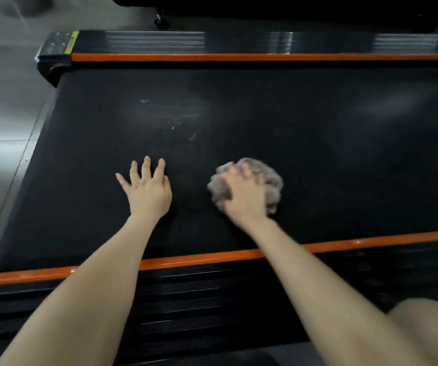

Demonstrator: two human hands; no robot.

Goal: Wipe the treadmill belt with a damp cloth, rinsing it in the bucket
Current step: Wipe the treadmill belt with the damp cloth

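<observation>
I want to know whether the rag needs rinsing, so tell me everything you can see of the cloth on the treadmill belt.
The cloth is pale greyish-pink and fuzzy-looking, bunched into a rounded wad. It lies on the black treadmill belt, toward its near side. The right hand covers its middle, fingers curved over it and pressing it down, so only its edges show. It is blurred; dampness or dirt cannot be judged. The left hand rests on the belt beside it, apart.

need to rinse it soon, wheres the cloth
In the head view, the cloth is bunched under the right hand on the treadmill belt, right of the left hand.
</observation>
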